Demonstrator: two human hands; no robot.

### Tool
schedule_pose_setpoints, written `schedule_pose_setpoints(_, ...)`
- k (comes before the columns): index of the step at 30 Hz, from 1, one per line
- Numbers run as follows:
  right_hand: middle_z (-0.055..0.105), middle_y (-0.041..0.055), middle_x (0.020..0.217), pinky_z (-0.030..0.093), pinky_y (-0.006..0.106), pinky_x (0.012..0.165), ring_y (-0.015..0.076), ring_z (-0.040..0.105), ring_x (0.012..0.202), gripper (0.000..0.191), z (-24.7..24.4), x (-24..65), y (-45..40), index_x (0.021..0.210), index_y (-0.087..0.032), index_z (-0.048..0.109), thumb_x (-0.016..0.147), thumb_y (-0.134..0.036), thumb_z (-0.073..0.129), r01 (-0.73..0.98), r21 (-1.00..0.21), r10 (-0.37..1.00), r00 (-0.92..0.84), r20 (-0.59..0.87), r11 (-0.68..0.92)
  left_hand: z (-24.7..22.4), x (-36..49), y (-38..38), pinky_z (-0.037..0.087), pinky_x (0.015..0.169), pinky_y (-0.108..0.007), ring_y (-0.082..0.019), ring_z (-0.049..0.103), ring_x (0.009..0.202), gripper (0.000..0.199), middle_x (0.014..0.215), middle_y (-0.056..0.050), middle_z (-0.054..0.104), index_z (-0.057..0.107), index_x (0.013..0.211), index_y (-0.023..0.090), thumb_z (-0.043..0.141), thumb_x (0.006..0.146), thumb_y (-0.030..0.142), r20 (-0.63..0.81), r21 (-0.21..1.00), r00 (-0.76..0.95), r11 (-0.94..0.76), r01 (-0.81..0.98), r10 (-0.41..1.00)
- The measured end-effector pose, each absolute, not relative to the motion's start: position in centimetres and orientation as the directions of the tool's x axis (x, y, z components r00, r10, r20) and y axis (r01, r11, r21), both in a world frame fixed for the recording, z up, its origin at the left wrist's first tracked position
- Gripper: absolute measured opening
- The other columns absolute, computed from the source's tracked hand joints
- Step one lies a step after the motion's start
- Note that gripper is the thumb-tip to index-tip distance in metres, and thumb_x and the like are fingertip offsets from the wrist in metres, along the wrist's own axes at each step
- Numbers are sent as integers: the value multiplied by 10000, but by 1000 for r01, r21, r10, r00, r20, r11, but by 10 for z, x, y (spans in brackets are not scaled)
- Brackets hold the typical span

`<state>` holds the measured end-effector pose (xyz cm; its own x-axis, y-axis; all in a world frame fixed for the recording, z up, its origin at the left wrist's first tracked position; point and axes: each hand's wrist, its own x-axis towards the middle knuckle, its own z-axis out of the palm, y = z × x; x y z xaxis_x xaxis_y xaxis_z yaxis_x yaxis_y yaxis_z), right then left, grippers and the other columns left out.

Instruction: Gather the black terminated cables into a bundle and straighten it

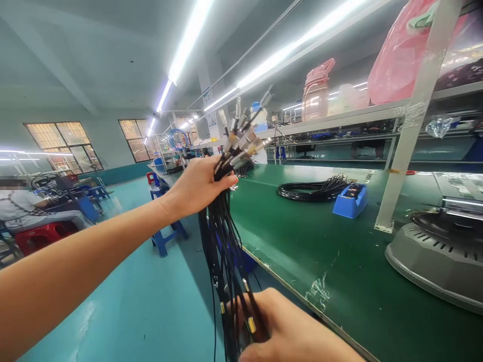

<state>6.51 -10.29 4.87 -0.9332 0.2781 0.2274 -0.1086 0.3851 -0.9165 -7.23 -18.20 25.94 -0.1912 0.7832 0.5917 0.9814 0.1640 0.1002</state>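
Observation:
A thick bundle of black cables [221,226] hangs in front of the bench edge, its metal connector ends fanning upward. Near the top, just below those connectors, my left hand [198,183] is wrapped round the bundle. Lower down, my right hand [279,327] curls round some of the hanging cables, where a few gold and silver connectors show; part of its fingers lies behind them. On the green bench [279,236] rests a coiled bundle of black cables [315,190], beside a blue tape dispenser [350,201].
A grey machine [433,261] stands at the right, beyond a white shelf post [407,130]. The shelf above holds a pink bottle [316,95] and a pink bag [396,55]. Blue stools [162,241] stand left of the bench. A seated person [22,206] is at far left.

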Motion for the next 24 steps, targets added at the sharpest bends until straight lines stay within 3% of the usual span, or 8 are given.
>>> schedule_pose_setpoints(2, 591, -64, 591, 336, 200, 444, 123, 509, 515, 46, 47, 71, -93, 719, -241, 718, 686, -213, 704, -89, -905, 364, -896, 256, 417, 266, -78, -182, 395, 603, -277, -160, 543, 625, 124, 636, 24, 562, 644, 683, 166, 669, 788, 227, 624, 158, -216, 150, 976, 751)
schedule_pose_setpoints(4, 614, -24, 639, 333, 230, 482, 144, 523, 560, 180, 42, 75, -80, 742, -232, 697, 827, -225, 538, -44, -891, 501, -814, 294, 452, 274, -83, -185, 402, 601, -279, -155, 546, 622, 125, 639, 21, 574, 644, 677, 167, 679, 778, 231, 660, 216, -237, 122, 969, 713)
schedule_pose_setpoints(9, 513, -77, 427, 333, 238, 444, 133, 492, 423, 168, 43, 78, -70, 524, -239, 631, 656, -178, 715, -58, -847, 414, -854, 316, 528, 295, -79, -185, 406, 591, -265, -133, 555, 614, 108, 616, 38, 587, 665, 670, 147, 716, 749, 200, 765, 185, -179, 56, 981, 618)
schedule_pose_setpoints(12, 678, 30, 837, 458, 307, 675, 222, 624, 801, 100, 61, 74, -74, 830, -227, 676, 808, -292, 605, -67, -845, 524, -758, 389, 530, 301, -64, -177, 407, 589, -266, -131, 563, 628, 82, 627, 36, 595, 684, 679, 137, 697, 755, 165, 785, 127, -118, 29, 992, 608)
schedule_pose_setpoints(14, 654, 79, 1103, 479, 334, 786, 253, 596, 1019, 323, 70, 71, -85, 1100, -220, 632, 798, -334, 645, -92, -857, 530, -750, 394, 507, 301, -56, -169, 406, 568, -283, -141, 552, 608, 113, 614, 31, 586, 666, 645, 160, 694, 755, 167, 779, 103, -93, 19, 994, 620)
schedule_pose_setpoints(17, 709, -24, 814, 500, 215, 562, 147, 646, 636, 410, 69, 72, -111, 927, -228, 718, 560, -336, 865, -174, -878, 289, -901, 325, 446, 301, -51, -159, 390, 534, -309, -156, 529, 572, 182, 575, 29, 553, 614, 587, 189, 706, 744, 173, 750, 92, -81, 17, 996, 656)
schedule_pose_setpoints(20, 599, -76, 492, 446, 198, 483, 112, 571, 470, 183, 60, 73, -115, 649, -191, 716, 584, -314, 835, -124, -958, 100, -983, 154, 257, 302, -53, -155, 380, 524, -312, -155, 516, 563, 231, 557, 31, 536, 581, 552, 192, 712, 740, 170, 737, 110, -88, 9, 994, 670)
schedule_pose_setpoints(24, 715, 11, 905, 492, 314, 796, 212, 639, 918, 278, 53, 65, -90, 1015, -226, 701, 778, -365, 662, -127, -960, 345, -915, 211, 249, 307, -51, -150, 402, 543, -300, -143, 529, 567, 194, 578, 35, 558, 610, 584, 189, 697, 739, 110, 769, 135, -66, -59, 989, 635)
